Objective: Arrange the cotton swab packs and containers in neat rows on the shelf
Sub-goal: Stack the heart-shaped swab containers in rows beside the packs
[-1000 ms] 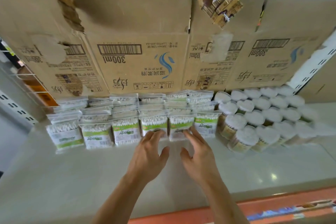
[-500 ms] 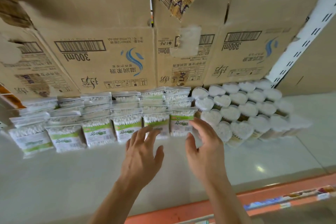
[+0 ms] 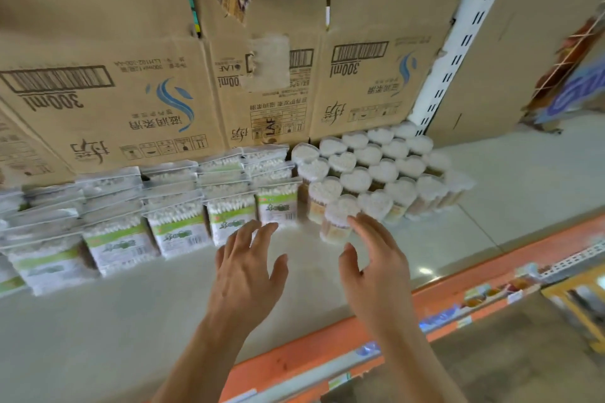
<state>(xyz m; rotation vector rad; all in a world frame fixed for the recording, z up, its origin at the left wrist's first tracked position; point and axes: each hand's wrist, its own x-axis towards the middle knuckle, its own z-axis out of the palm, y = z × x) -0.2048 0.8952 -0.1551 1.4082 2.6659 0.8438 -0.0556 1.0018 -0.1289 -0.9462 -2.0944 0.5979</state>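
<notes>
Several flat cotton swab packs (image 3: pixel 178 226) with green labels stand in rows on the pale shelf (image 3: pixel 131 321), filling its left and middle. To their right, several heart-shaped swab containers (image 3: pixel 370 173) stand packed together. The front container (image 3: pixel 339 219) stands slightly forward of the group. My left hand (image 3: pixel 247 268) hovers open just in front of the rightmost packs, fingers spread, holding nothing. My right hand (image 3: pixel 376 268) is open too, its fingertips at the front container's right side; I cannot tell whether they touch it.
Upside-down cardboard boxes (image 3: pixel 137 101) form a wall behind the rows. A white slotted upright (image 3: pixel 458 52) stands at the back right. An orange shelf edge with price tags (image 3: pixel 425 304) runs along the front. Bare shelf lies right of the containers.
The view has swung right, so the packs now sit further left. Both hands have shifted from the front packs toward the containers, the right hand reaching the front container.
</notes>
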